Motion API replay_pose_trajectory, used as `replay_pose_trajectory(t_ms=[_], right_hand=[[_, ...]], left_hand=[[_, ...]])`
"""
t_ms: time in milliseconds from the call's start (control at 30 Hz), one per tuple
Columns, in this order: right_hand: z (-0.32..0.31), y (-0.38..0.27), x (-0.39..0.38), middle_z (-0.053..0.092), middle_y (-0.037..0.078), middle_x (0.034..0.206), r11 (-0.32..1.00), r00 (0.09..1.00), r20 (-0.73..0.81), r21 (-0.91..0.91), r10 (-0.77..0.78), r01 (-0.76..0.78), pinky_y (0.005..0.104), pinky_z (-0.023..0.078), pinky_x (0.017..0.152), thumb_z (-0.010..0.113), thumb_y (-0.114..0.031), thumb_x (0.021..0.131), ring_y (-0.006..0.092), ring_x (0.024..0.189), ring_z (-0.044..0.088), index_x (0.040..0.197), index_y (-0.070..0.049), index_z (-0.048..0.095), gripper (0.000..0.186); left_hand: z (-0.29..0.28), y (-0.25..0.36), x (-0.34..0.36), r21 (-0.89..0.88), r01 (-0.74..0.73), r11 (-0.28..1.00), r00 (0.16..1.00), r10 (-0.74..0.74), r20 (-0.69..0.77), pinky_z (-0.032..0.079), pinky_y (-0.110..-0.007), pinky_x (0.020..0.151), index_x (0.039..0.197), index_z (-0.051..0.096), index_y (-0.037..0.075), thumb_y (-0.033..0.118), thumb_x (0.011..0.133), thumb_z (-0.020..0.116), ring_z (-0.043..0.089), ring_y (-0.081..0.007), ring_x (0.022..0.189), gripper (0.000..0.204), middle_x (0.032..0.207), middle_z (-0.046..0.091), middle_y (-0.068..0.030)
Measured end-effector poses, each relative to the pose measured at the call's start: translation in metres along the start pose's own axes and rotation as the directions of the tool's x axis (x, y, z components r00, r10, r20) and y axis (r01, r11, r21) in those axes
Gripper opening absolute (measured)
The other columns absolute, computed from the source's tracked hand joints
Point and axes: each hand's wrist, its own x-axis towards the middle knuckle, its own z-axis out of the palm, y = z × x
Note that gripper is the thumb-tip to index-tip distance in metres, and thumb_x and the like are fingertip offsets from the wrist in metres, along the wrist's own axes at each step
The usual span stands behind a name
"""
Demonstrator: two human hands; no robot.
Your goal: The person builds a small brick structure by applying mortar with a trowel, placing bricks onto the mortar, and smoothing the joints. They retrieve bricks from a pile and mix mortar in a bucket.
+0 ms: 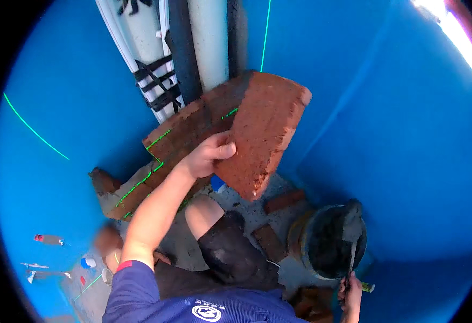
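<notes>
My left hand (210, 155) grips a large red brick (265, 126) by its near left edge and holds it up, thumb on its face. Behind it curves a low brick wall (184, 126) with green laser lines across it. Part of that wall is hidden by the raised brick. At the lower right, my right hand (351, 293) is closed around the handle of a trowel (353, 229). The trowel's grey, mortar-coated blade is over the round bucket (296, 239), which holds dark grey mortar.
White pipes (209, 43) bound with black tape stand behind the wall. Blue walls (386, 107) enclose the corner. Loose bricks (270, 242) lie on the floor beside the bucket, and more bricks (314, 304) are near my right side. A broken brick piece (104, 182) sits at the wall's left end.
</notes>
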Motion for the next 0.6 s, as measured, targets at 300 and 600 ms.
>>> replay_pose_trajectory(t_ms=[300,600], right_hand=[[0.023,0.004,-0.009,0.046,-0.001,0.053,0.997,0.997,0.066,0.053,0.047,-0.05,0.025,0.028,0.036,0.042,-0.045,0.098,0.0111,0.038,0.037,0.077,-0.009,0.055,0.044],[0.028,-0.021,-0.008,0.047,0.0,0.052,0.993,0.983,0.163,0.097,-0.085,0.07,0.0251,0.031,0.038,0.043,-0.047,0.098,0.0111,0.039,0.039,0.078,-0.008,0.056,0.045]], left_hand=[[0.12,-0.107,-0.017,-0.795,0.015,0.607,0.998,-0.053,-0.022,0.046,-0.045,0.089,0.114,0.051,0.006,0.057,0.09,0.043,0.061,-0.0306,0.088,0.057,0.093,0.061,-0.0142],[0.136,-0.061,0.018,-0.857,0.04,0.514,0.998,-0.056,0.012,0.035,-0.048,0.107,0.134,0.042,0.005,0.054,0.09,0.05,0.052,-0.0319,0.117,0.067,0.125,0.055,-0.0149]])
